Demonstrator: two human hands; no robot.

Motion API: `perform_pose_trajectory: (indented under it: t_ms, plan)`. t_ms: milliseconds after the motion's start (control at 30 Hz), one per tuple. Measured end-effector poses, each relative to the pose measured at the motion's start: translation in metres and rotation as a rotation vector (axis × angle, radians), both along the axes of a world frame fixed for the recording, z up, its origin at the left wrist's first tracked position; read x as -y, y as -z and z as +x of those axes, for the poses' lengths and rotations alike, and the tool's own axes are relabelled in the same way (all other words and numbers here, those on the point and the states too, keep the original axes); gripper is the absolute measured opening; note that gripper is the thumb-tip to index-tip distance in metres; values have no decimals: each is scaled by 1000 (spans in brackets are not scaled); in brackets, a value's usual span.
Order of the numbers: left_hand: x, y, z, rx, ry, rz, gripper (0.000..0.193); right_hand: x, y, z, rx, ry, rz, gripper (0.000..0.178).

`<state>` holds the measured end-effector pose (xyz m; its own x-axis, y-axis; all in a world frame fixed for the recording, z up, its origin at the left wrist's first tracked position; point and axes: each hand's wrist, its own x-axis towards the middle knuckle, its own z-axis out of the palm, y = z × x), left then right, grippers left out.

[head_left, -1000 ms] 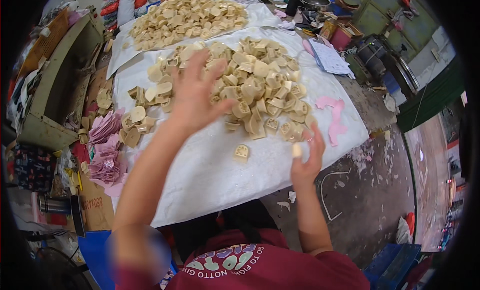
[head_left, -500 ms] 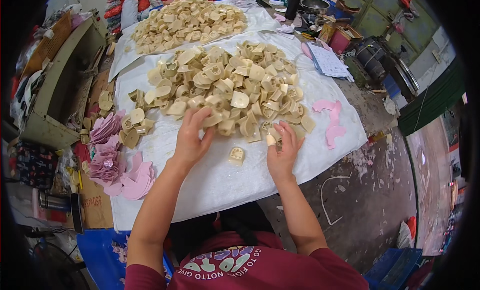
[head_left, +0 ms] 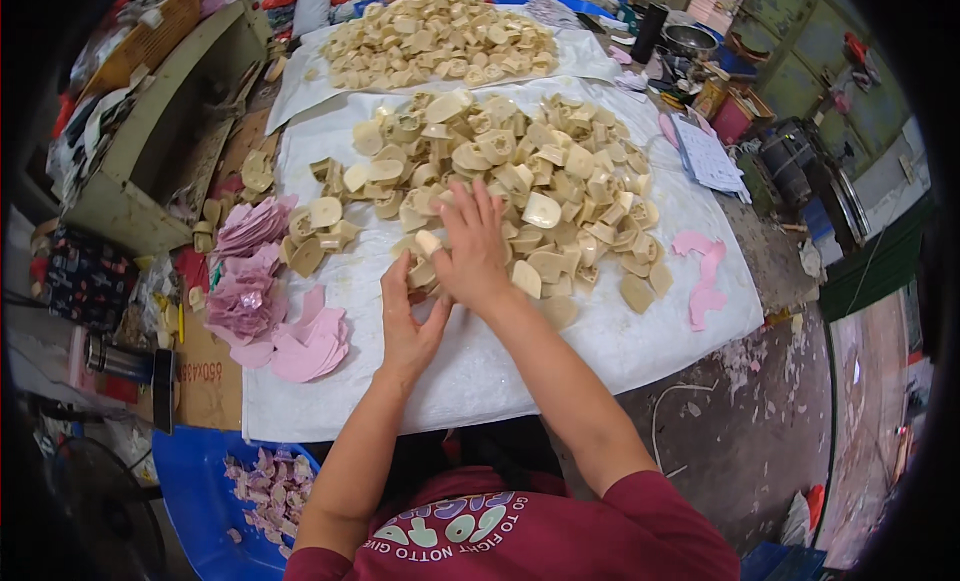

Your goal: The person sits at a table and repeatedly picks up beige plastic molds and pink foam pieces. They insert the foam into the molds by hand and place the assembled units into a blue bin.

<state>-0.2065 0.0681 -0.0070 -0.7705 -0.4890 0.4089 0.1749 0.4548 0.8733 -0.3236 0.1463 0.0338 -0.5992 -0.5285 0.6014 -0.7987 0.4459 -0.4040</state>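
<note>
A heap of cream, heel-shaped plastic pieces [head_left: 543,210] lies on a white cloth [head_left: 500,381] in front of me. My right hand [head_left: 472,249] reaches across to the heap's near left edge, fingers stretched over the pieces and a pale cover on one digit. Just below it, my left hand [head_left: 408,326] stands on edge with fingers and thumb apart. Between the two hands sits one cream piece [head_left: 421,277], partly hidden by fingers; neither hand plainly grips it. At the heap's near side lies a blurred flat piece [head_left: 558,312].
A second heap [head_left: 440,41] of similar pieces is at the back. Pink cut sheets [head_left: 315,346] lie at the left edge, a pink strip [head_left: 702,279] at the right. A paper sheet [head_left: 708,156] rests at the far right. Below left, a blue tub [head_left: 200,491] holds pink scraps.
My right hand has moved left over the heap beside my left hand, which has dropped nearer to me. The lone piece in front no longer shows there. The view has shifted.
</note>
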Motion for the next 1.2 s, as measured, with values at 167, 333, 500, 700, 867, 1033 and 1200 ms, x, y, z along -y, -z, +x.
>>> perform_pose_trajectory:
  t_ms: [167, 333, 500, 700, 867, 1033, 1200]
  plan:
    - [10, 1, 13, 49, 0, 164, 78, -21, -60, -14, 456, -237, -353, 50]
    - [7, -4, 12, 62, -97, 35, 75, -109, -43, -141, -47, 285, -154, 46]
    - [8, 0, 8, 55, -146, -63, 73, -122, -8, -159, 526, 414, -115, 50]
    - [15, 8, 9, 43, -123, -275, 60, -105, -22, -80, 299, 370, -237, 48]
    - [22, 5, 15, 32, -61, -91, 50, -93, -19, -49, -62, 260, -99, 45]
    - [18, -2, 22, 93, -133, -152, 52, -30, -24, -17, 9, 14, 103, 48]
    - [18, -2, 26, 111, -227, -275, 58, -3, -37, -5, -40, -159, 60, 52]
